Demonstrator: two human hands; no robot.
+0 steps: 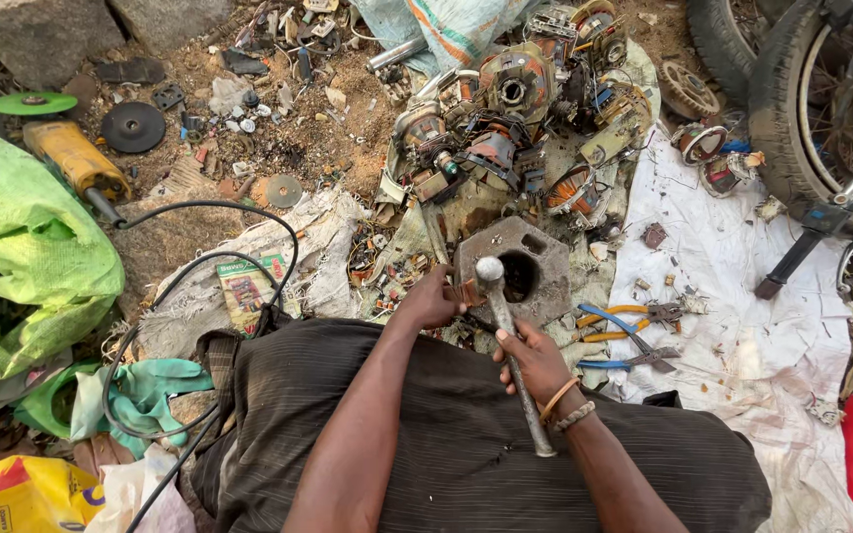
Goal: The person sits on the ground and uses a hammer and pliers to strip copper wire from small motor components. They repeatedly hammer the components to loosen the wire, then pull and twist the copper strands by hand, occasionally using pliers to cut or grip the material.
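Seen from above, a person sits on dirt ground amid scrap. At the centre of the frame, the right hand (533, 360) has its fingers clamped around the shaft of a grey steel hammer (505, 326), whose rounded head points up the frame. Just left, the left hand (433, 299) has its fingers closed on a small rusty brown metal part (466, 292), resting against a hexagonal grey metal block with a round hole (545, 259). Right of the hands, blue-and-yellow-handled pliers (624, 331) lie on a white cloth (742, 296). A yellow angle grinder (76, 158) sits in the upper left.
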